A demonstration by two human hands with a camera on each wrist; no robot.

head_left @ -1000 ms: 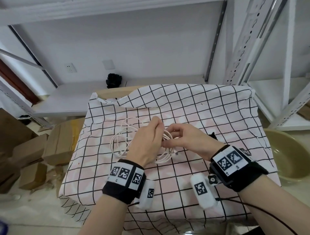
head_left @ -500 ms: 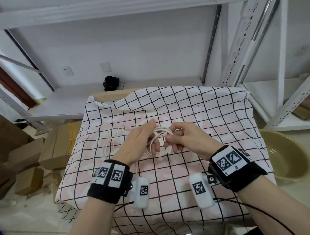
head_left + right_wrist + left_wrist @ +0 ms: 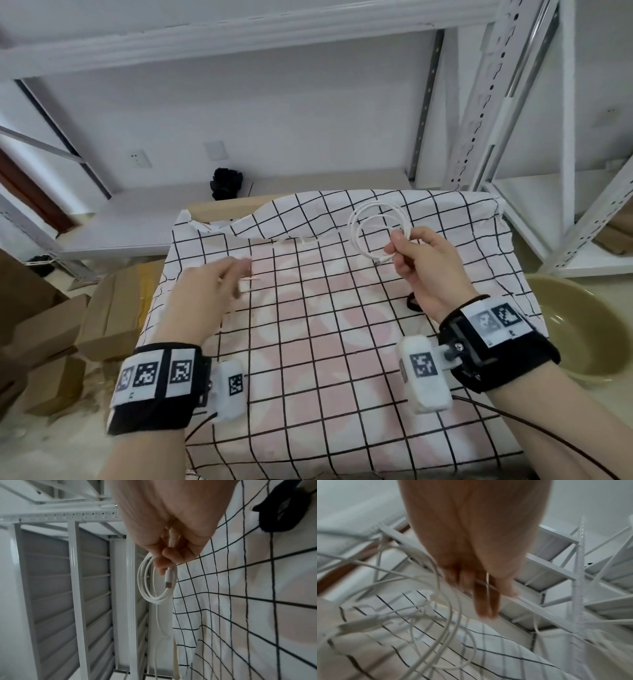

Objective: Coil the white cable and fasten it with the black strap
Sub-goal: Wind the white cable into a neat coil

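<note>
The left hand (image 3: 205, 294) is smearing with motion blur in both views that catch it, so whether its fingers are pinching the thin strand running across them cannot be told. The black strap (image 3: 281, 511) is lying on the checked cloth (image 3: 308, 342) near the right wrist, mostly hiding behind that wrist in the head view and getting cut off by the frame edge in the right wrist view. The right hand (image 3: 424, 270) is grasping the white cable (image 3: 376, 222) above the far right part of the surface, its fingers curling round a bundle of loops with one plug end poking out below the fingertips; a loose tail is trailing away leftward toward the left hand. The cloth, white with black grid lines and pink patches, is covering the surface and rumpling at its far edge. White metal shelving (image 3: 513, 102) is standing behind and to the right, cardboard boxes (image 3: 113, 308) are sitting on the floor at the left, and a tan basin (image 3: 582, 325) is resting at the right.
</note>
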